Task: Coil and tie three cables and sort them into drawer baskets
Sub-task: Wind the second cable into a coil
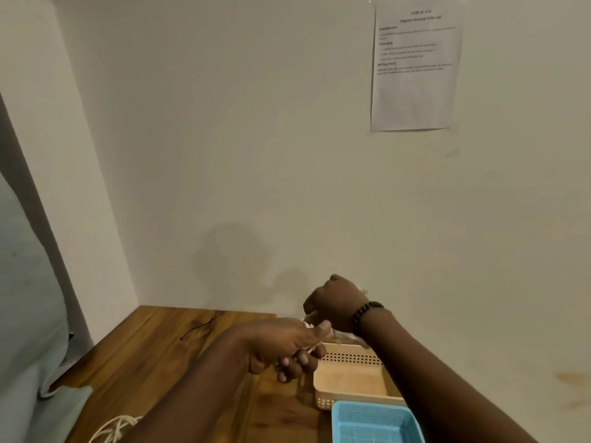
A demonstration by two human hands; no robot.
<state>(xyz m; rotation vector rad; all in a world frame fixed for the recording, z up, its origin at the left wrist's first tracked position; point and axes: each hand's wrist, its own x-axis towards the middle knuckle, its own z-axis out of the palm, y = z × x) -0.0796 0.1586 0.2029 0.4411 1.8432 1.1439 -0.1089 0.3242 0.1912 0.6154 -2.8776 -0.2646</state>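
grainy brown wood table (166,356), perforated matt plastic baskets, beige (348,383) and blue (374,423), creased paper sheet (415,68)

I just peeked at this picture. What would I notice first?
Two hands meet in the middle above a wooden table, working on something white that is mostly hidden. Below them on the right sit a beige basket and a blue basket. A paper hangs high on the wall.
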